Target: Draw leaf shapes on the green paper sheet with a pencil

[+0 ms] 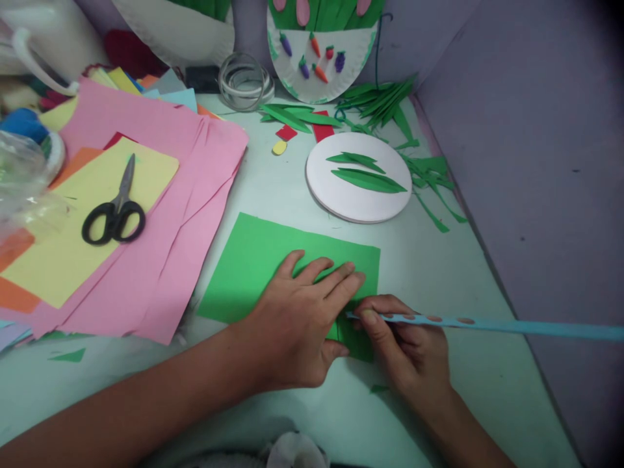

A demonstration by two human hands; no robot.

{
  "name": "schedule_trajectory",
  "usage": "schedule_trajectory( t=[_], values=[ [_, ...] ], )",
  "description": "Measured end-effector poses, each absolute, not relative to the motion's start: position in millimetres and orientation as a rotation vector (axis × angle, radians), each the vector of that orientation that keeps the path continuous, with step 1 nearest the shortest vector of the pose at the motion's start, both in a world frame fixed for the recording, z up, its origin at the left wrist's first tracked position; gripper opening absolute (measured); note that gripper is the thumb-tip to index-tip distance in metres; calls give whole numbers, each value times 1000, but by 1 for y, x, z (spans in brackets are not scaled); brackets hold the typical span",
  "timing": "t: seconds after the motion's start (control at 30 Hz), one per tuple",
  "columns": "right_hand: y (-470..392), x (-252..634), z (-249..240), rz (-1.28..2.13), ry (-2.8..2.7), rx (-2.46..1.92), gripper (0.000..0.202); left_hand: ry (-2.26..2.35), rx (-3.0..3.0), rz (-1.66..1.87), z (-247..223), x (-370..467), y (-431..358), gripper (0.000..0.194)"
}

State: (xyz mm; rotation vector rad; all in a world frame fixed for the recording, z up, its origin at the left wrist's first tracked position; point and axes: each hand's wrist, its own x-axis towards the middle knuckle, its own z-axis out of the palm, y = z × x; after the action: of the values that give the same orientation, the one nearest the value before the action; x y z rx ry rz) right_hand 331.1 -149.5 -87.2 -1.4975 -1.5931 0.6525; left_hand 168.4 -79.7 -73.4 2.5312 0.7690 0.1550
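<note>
A sheet of green paper [244, 266] lies on the table in front of me. My left hand [307, 318] rests flat on its right half, fingers spread and pointing to the upper right. Close by, my right hand [409, 344] is closed around a slim light blue pencil [487, 325] with a row of oval marks near its tip. The pencil's tip is at the right part of the green sheet, just beside my left hand; its far end runs out of view to the right. Whether a line is drawn there, I cannot tell.
Black-handled scissors [117, 211] lie on yellow paper [63, 260] over pink sheets [205, 188] at left. Green leaf shapes [368, 181] sit on a white round disc [331, 198]. Tape rolls [244, 81], green scraps [431, 169] and a decorated paper plate [316, 84] stand near the wall.
</note>
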Motion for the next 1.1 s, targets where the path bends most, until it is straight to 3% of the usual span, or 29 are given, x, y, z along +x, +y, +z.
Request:
schedule_trajectory(
  t=[0.93,1.1],
  values=[
    [-138,328,-85,591,-1512,-1537,26,762,2513,84,-67,168,-79,72],
    [-134,326,-84,596,-1497,-1529,37,772,2509,91,-69,168,-78,74]
  ],
)
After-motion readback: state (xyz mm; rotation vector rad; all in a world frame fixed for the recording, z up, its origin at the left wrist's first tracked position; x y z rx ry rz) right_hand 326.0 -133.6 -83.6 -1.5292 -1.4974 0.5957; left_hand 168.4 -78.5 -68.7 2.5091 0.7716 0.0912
